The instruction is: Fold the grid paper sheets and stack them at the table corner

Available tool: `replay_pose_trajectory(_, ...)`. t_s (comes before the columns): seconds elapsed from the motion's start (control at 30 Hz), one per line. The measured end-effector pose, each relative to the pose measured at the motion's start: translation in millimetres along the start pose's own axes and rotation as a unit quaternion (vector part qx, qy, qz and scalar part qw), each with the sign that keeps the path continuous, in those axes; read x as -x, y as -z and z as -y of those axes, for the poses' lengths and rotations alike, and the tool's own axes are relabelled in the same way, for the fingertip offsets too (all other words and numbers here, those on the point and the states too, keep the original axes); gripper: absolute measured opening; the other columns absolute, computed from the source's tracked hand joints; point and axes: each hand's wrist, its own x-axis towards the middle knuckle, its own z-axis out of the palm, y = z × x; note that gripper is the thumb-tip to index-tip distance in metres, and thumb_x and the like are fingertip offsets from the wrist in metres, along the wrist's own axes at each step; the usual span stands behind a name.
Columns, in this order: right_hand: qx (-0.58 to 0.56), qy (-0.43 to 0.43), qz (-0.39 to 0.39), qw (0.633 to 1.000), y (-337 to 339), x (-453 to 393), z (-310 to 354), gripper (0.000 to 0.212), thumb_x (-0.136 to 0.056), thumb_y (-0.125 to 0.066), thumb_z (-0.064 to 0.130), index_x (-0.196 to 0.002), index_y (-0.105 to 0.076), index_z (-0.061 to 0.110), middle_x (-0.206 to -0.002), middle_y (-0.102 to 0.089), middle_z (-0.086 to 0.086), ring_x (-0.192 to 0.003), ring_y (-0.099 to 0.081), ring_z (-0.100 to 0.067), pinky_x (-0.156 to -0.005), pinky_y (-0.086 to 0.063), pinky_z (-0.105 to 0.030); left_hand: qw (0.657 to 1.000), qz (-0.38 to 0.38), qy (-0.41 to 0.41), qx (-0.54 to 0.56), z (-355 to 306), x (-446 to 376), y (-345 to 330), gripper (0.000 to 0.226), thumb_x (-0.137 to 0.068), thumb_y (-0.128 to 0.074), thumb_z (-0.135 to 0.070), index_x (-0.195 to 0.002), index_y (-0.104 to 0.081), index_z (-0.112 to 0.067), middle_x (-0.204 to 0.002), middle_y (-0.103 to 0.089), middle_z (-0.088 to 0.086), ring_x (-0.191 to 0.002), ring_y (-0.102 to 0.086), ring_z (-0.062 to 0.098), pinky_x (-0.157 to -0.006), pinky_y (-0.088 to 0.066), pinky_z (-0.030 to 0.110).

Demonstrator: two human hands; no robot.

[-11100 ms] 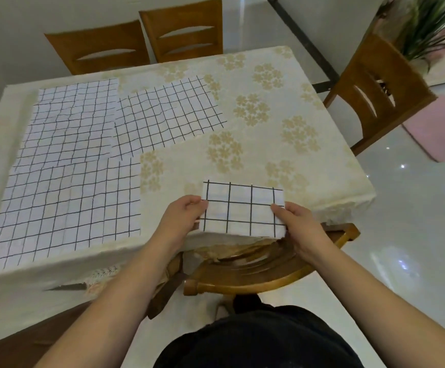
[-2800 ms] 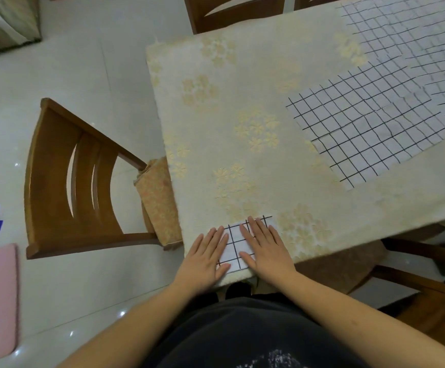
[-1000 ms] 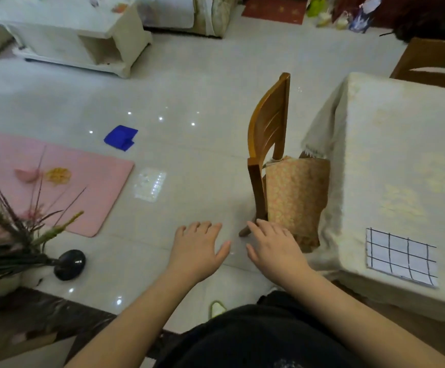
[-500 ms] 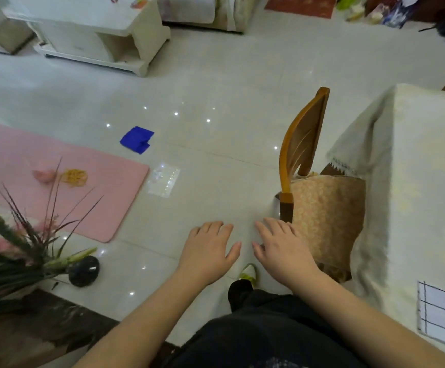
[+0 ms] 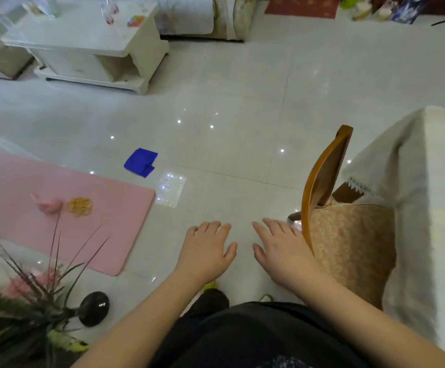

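Note:
No grid paper sheet shows in the head view now. My left hand [image 5: 206, 249] and my right hand [image 5: 282, 248] hover side by side over the floor, palms down, fingers spread, holding nothing. The table [image 5: 433, 181] with its cream flowered cloth fills the right edge; only its corner and hanging cloth show. My right hand is just left of the wooden chair [image 5: 319, 187] pushed in at the table's side.
The chair has an orange patterned cushion [image 5: 354, 251]. A pink mat [image 5: 57, 208] lies on the tiled floor at left, with a blue cloth [image 5: 140, 162] beyond it. A potted plant [image 5: 25, 314] stands at bottom left. A white low table [image 5: 88, 46] is far back.
The view has swung further left, away from the table. The folded grid sheet at the table corner has slipped out of frame. Both hands stay empty and spread.

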Motion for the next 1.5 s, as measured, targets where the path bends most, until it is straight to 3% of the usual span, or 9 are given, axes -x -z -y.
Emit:
replay_pose_trajectory(0.13, -0.008, -0.034, 0.012, 0.999, 7, -49, 6, 0.055, -0.101, -0.030, 0.044, -0.152, -0.020, 0.025, -0.157, -0.027, -0.001, -0.143, -0.025, -0.020, -0.117, -0.017, -0.038, 1.000, 0.006, -0.023, 0.013, 40, -47, 14, 0.058, -0.097, -0.026, -0.054, -0.149, -0.030, -0.027, -0.150, -0.039, -0.002, -0.135, -0.037, 0.018, -0.109, -0.028, 0.038)
replay_pose_trajectory(0.47, 0.016, -0.129, 0.013, 0.991, 30, -187, 55, 0.054, -0.101, -0.031, 0.042, -0.150, -0.024, 0.021, -0.153, -0.033, -0.002, -0.141, -0.029, -0.022, -0.116, -0.019, -0.039, 0.992, 0.024, -0.125, 0.013, 145, -160, 62, 0.057, -0.098, -0.027, -0.052, -0.148, -0.031, -0.026, -0.148, -0.041, -0.003, -0.134, -0.038, 0.018, -0.108, -0.029, 0.039)
replay_pose_trajectory(0.7, -0.004, -0.173, 0.000, 0.985, 56, -246, 45, 0.054, -0.100, -0.033, 0.043, -0.150, -0.026, 0.022, -0.153, -0.034, -0.001, -0.141, -0.030, -0.020, -0.115, -0.021, -0.038, 0.983, 0.030, -0.180, 0.005, 164, -241, 92, 0.057, -0.098, -0.027, -0.053, -0.148, -0.031, -0.025, -0.148, -0.041, -0.001, -0.133, -0.039, 0.019, -0.107, -0.029, 0.040)
replay_pose_trajectory(0.97, -0.018, -0.224, -0.013, 0.974, 80, -314, -29, 0.059, -0.100, -0.023, 0.056, -0.148, -0.031, 0.022, -0.147, -0.043, -0.001, -0.134, -0.040, -0.020, -0.111, -0.025, -0.036, 0.971, 0.051, -0.232, -0.001, 127, -360, 122, 0.059, -0.098, -0.026, -0.054, -0.150, -0.025, -0.027, -0.149, -0.041, -0.003, -0.133, -0.039, 0.018, -0.107, -0.030, 0.037)
replay_pose_trajectory(1.2, -0.036, -0.245, -0.031, 0.968, 130, -367, -119, 0.057, -0.100, -0.024, 0.053, -0.146, -0.034, 0.021, -0.142, -0.048, -0.001, -0.130, -0.044, -0.021, -0.110, -0.029, -0.037, 0.966, 0.058, -0.248, -0.043, 65, -468, 171, 0.060, -0.098, -0.026, -0.055, -0.149, -0.027, -0.025, -0.148, -0.042, -0.001, -0.133, -0.040, 0.020, -0.105, -0.031, 0.040)
replay_pose_trajectory(1.27, -0.029, -0.257, -0.038, 0.965, 141, -377, -142, 0.053, -0.100, -0.028, 0.049, -0.139, -0.046, 0.019, -0.132, -0.057, -0.003, -0.121, -0.052, -0.024, -0.106, -0.035, -0.040, 0.962, 0.047, -0.263, -0.057, 45, -500, 186, 0.060, -0.097, -0.028, -0.054, -0.149, -0.028, -0.023, -0.148, -0.042, 0.000, -0.133, -0.041, 0.021, -0.105, -0.032, 0.041)
replay_pose_trajectory(1.4, -0.029, -0.307, -0.070, 0.949, 165, -393, -190, 0.051, -0.089, -0.033, 0.044, -0.107, -0.070, 0.014, -0.094, -0.071, -0.006, -0.084, -0.067, -0.028, -0.078, -0.051, -0.041, 0.954, 0.042, -0.289, -0.068, 4, -551, 211, 0.060, -0.097, -0.030, -0.054, -0.149, -0.029, -0.024, -0.148, -0.042, 0.000, -0.133, -0.040, 0.021, -0.106, -0.031, 0.041)
replay_pose_trajectory(1.5, -0.033, -0.333, -0.073, 0.939, 183, -402, -225, 0.045, -0.092, -0.040, 0.042, -0.119, -0.065, 0.015, -0.106, -0.069, -0.006, -0.095, -0.065, -0.028, -0.087, -0.048, -0.042, 0.946, 0.046, -0.311, -0.075, -20, -586, 219, 0.060, -0.098, -0.029, -0.054, -0.149, -0.029, -0.024, -0.148, -0.041, -0.001, -0.134, -0.039, 0.021, -0.105, -0.031, 0.040)
